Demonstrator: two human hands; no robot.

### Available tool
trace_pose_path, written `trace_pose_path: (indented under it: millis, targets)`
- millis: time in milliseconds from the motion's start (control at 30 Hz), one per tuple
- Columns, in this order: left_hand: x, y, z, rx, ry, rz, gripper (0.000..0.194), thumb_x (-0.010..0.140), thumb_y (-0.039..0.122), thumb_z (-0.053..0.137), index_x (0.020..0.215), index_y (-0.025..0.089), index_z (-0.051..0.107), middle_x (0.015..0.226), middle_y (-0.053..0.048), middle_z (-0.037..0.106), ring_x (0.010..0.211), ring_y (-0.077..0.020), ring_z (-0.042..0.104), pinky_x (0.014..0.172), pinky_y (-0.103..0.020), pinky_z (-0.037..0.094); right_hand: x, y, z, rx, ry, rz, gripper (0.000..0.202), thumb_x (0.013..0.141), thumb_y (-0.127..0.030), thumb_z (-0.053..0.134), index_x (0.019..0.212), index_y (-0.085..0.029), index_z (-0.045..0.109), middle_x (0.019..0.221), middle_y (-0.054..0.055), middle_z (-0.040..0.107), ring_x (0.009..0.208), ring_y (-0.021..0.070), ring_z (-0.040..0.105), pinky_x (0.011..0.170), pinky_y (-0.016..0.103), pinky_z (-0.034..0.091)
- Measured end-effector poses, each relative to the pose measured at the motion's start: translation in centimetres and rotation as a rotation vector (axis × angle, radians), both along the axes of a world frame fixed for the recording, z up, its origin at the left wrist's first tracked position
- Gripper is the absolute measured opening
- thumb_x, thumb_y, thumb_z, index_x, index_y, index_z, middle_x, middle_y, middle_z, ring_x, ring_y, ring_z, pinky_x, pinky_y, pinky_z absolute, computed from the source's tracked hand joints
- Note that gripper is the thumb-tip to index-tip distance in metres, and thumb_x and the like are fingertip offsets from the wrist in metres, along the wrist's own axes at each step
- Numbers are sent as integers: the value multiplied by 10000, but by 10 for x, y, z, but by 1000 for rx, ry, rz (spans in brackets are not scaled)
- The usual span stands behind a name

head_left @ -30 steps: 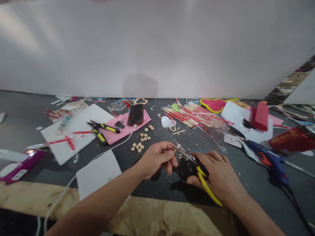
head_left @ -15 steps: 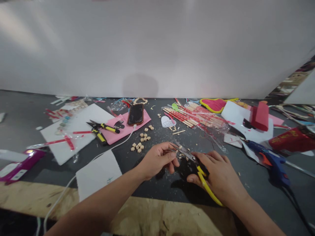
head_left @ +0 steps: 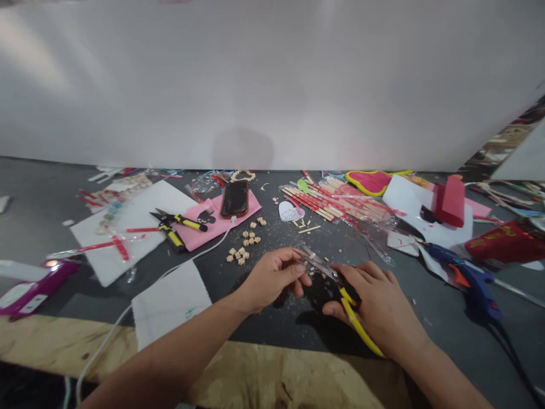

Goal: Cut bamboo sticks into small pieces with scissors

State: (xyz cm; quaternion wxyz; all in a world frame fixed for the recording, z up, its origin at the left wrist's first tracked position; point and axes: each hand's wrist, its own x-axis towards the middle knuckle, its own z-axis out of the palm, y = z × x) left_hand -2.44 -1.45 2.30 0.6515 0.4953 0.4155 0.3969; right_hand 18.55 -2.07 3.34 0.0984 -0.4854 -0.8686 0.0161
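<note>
Yellow-handled scissors (head_left: 357,325) are gripped in my right hand (head_left: 378,301), their blades pointing up and left. The blade tips meet the fingers of my left hand (head_left: 279,278), which is pinched together; what it holds is too small to make out. Under and beside the blades lie small cut wood bits (head_left: 313,274). Left of my left hand sit several small wooden clusters (head_left: 240,255). Beyond the hands are a short wooden stick (head_left: 309,229), a white paper cutout with scalloped drawing (head_left: 291,211) and red-and-wood sticks (head_left: 313,201).
A phone (head_left: 235,199) rests on pink paper (head_left: 193,236) beside yellow-black pliers (head_left: 172,233). White sheets (head_left: 168,301) and a purple device (head_left: 42,287) lie left. At right are a blue glue gun (head_left: 481,289), a red can (head_left: 506,244) and a yellow-edged pink piece (head_left: 370,182).
The scissor blades have shifted slightly at my left fingertips. Both hands stay in nearly the same place.
</note>
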Motion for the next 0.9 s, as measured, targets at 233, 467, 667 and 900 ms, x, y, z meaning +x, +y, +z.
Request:
trace_pose_path:
  millis: [233,467,667,900]
  targets:
    - [4,-1,1,-30,16,7,225,749,331,557,858,140,513,648,-6,603,461,-74,545,463,-179,399,-1,1,-2,30,7,14,550,702,-601,496,1100,-222,520,916,76,655,864,225,527,704,351,371]
    - [4,-2,0,2,75,14,182,767,280,537,879,139,514,638,0,603,462,-75,550,481,-192,413,-3,-2,0,11,36,-72,645,723,-629,437,1180,-175,416,865,78,664,777,209,606,643,315,401]
    - [5,-4,2,18,86,24,167,774,263,530,881,136,515,635,7,600,468,-76,551,499,-203,422,-5,-6,1,-84,104,-235,570,680,-681,435,986,-201,416,736,32,651,631,186,619,507,260,378]
    - [5,-5,3,38,86,30,182,771,283,536,872,133,519,637,-3,610,468,-82,556,499,-207,426,-3,-7,2,-19,-63,-262,500,701,-700,366,840,-234,482,589,10,608,537,187,586,446,256,288]
